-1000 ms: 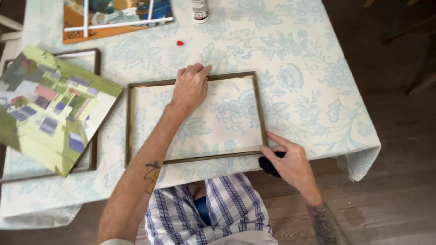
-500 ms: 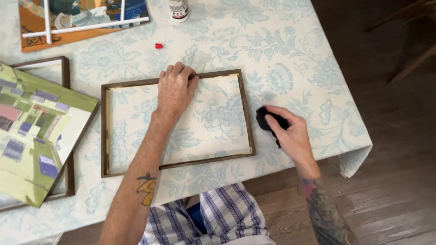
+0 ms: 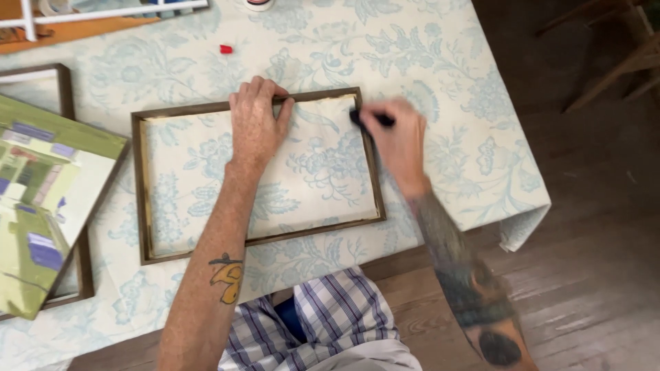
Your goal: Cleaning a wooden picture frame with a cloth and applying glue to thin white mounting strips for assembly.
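An empty dark wooden picture frame (image 3: pixel 144 199) lies flat on a table covered with a pale blue floral cloth (image 3: pixel 440 62). My left hand (image 3: pixel 256 124) presses palm down on the frame's far rail, fingers curled over its edge. My right hand (image 3: pixel 395 141) is blurred at the frame's far right corner and grips a small black object (image 3: pixel 364 118) that touches the rail there.
A green and purple painting on canvas (image 3: pixel 41 199) leans over a second wooden frame (image 3: pixel 65 89) at the left. A small red piece (image 3: pixel 225 49) lies beyond the frame. An orange board with white strips (image 3: pixel 75 24) sits at the far left. Bare wooden floor and a chair (image 3: pixel 619 62) are to the right.
My right hand has travelled with the black object from the frame's near right corner up along the right rail to its far corner. The left hand has stayed on the far rail.
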